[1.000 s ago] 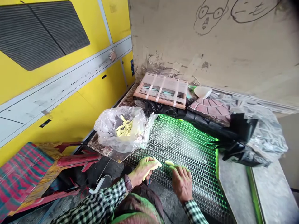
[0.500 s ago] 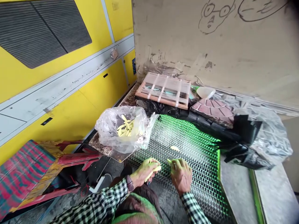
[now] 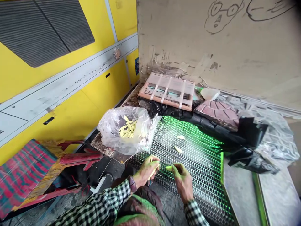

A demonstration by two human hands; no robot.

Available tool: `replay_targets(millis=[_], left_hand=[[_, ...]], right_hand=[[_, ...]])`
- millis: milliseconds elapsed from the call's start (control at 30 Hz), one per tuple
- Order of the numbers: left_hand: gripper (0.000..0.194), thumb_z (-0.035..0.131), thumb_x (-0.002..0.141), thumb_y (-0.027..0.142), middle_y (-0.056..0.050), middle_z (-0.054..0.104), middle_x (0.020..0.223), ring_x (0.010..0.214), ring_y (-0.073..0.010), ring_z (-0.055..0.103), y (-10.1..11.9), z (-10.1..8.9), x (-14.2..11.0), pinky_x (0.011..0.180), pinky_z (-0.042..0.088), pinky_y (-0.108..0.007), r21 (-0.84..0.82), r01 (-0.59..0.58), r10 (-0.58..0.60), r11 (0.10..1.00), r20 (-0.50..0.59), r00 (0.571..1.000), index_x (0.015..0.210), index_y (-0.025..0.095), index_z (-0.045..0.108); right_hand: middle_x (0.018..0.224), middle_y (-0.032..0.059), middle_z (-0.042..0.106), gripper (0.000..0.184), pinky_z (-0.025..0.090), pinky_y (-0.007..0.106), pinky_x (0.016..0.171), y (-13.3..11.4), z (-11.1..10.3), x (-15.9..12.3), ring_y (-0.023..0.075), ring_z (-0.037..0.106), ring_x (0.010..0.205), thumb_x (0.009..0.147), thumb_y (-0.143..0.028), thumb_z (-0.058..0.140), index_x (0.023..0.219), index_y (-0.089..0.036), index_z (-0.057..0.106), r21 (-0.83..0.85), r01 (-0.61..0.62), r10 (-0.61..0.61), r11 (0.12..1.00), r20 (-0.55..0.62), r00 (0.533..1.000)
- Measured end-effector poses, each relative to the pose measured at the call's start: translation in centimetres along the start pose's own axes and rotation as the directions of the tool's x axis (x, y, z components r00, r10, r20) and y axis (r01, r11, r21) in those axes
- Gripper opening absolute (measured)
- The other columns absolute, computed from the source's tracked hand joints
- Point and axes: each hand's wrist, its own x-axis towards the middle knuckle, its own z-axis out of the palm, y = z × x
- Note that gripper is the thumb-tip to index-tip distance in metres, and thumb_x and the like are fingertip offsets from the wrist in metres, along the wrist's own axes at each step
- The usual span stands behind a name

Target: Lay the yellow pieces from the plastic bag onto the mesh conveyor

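My left hand (image 3: 147, 171) is closed around pale yellow, slender, pointed pieces; its fingers partly cover them. To its right, my right hand (image 3: 182, 180) pinches one yellow slender piece (image 3: 168, 168) between thumb and fingertips, its tip pointing left. Both hands are over the near part of a metal honeycomb bed (image 3: 199, 163). Farther back, two more yellow pieces lie apart on the bed, a back piece (image 3: 180, 137) and a front piece (image 3: 178, 149). A clear plastic bag (image 3: 109, 138) stands open at the left, with a heap of such pieces (image 3: 128, 127) inside.
Behind the bed are a wrapped wooden frame (image 3: 168, 91), a pinkish panel with a fan pattern (image 3: 218, 111) and black plastic (image 3: 251, 133). A yellow machine (image 3: 94, 103) rises at left. A red stand (image 3: 80, 158) is near my left arm. Grey panels (image 3: 242, 188) border the right.
A second yellow piece now lies on the honeycomb bed. My right hand has turned, fingers more open to view, with a piece held out toward my left hand. The view has shifted slightly.
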Motion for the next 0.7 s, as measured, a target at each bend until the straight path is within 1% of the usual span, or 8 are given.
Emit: replay_targets(millis=[67,133,200,267,367,500,600,700], left_hand=[[0.031,0.056,0.079,0.028,0.005,0.056,0.072,0.047,-0.0068,0.037,0.0,-0.2,-0.1,0.039,0.025,-0.019,-0.021,0.019,-0.019,1.000,0.001,1.000,0.108,0.020,0.050],[0.032,0.055,0.079,0.027,0.005,0.056,0.072,0.047,-0.0074,0.038,-0.1,-0.2,-0.2,0.039,0.025,-0.019,-0.025,0.018,-0.017,1.000,0.024,1.000,0.110,0.021,0.049],[0.033,0.054,0.080,0.025,0.005,0.057,0.072,0.046,-0.0073,0.037,-0.2,0.1,-0.3,0.038,0.026,-0.019,0.007,-0.005,0.005,1.000,0.036,0.999,0.112,0.021,0.049],[0.032,0.053,0.081,0.025,0.007,0.055,0.070,0.042,-0.0069,0.036,-0.3,0.4,-0.3,0.037,0.026,-0.020,0.074,-0.043,0.041,0.996,0.024,0.999,0.113,0.021,0.049],[0.028,0.052,0.083,0.024,0.010,0.046,0.063,0.038,-0.0068,0.034,-0.3,0.9,0.0,0.036,0.025,-0.020,0.172,-0.109,0.110,0.979,0.007,0.994,0.111,0.021,0.051],[0.028,0.051,0.084,0.024,0.011,0.044,0.059,0.037,-0.0070,0.033,-0.5,0.7,0.3,0.036,0.024,-0.020,0.175,-0.133,0.134,0.975,0.006,0.991,0.112,0.021,0.051],[0.032,0.048,0.082,0.023,0.010,0.052,0.063,0.036,-0.0067,0.030,-0.8,0.3,0.3,0.035,0.023,-0.021,0.139,-0.108,0.111,0.984,-0.010,0.994,0.114,0.021,0.048],[0.037,0.048,0.080,0.020,0.009,0.056,0.067,0.037,-0.0071,0.030,-0.9,0.1,0.0,0.037,0.023,-0.022,0.198,-0.102,0.097,0.975,0.035,0.995,0.117,0.020,0.046]], right_hand=[[0.091,0.0102,0.067,0.035,0.043,0.037,0.069,0.4,-1.1,0.8,0.0253,0.057,0.079,0.095,-0.051,0.048,0.092,-0.021,0.066,-0.374,0.178,-0.227,0.910,-0.092,0.970],[0.097,0.0120,0.067,0.036,0.041,0.037,0.069,-0.1,-1.7,1.0,0.0258,0.057,0.081,0.096,-0.048,0.045,0.097,-0.021,0.068,-0.532,0.248,-0.363,0.809,-0.122,0.924],[0.096,0.0111,0.067,0.039,0.042,0.035,0.067,-1.4,-1.4,0.5,0.0245,0.058,0.079,0.098,-0.053,0.045,0.100,-0.021,0.067,-0.420,0.235,-0.302,0.876,-0.098,0.948],[0.089,0.0078,0.067,0.042,0.044,0.033,0.065,-3.0,-0.4,-0.4,0.0224,0.058,0.076,0.099,-0.059,0.050,0.095,-0.021,0.067,-0.143,0.155,-0.146,0.978,0.071,0.987],[0.078,0.0035,0.064,0.045,0.044,0.029,0.063,-4.3,1.5,-1.7,0.0192,0.056,0.071,0.092,-0.065,0.063,0.083,-0.021,0.065,0.208,-0.016,-0.041,0.978,0.266,0.963],[0.069,0.0006,0.058,0.048,0.041,0.028,0.058,-3.2,1.7,-1.3,0.0162,0.049,0.062,0.084,-0.067,0.069,0.078,-0.020,0.061,0.334,-0.120,0.069,0.935,0.163,0.984],[0.067,0.0015,0.058,0.051,0.035,0.028,0.052,-1.3,-0.2,0.6,0.0166,0.045,0.056,0.086,-0.072,0.058,0.079,-0.022,0.061,0.062,-0.129,0.128,0.990,0.016,0.992],[0.073,0.0060,0.062,0.055,0.032,0.029,0.051,-0.7,-2.2,2.1,0.0192,0.049,0.057,0.088,-0.074,0.044,0.080,-0.022,0.061,-0.347,-0.050,-0.011,0.937,-0.171,0.985]])
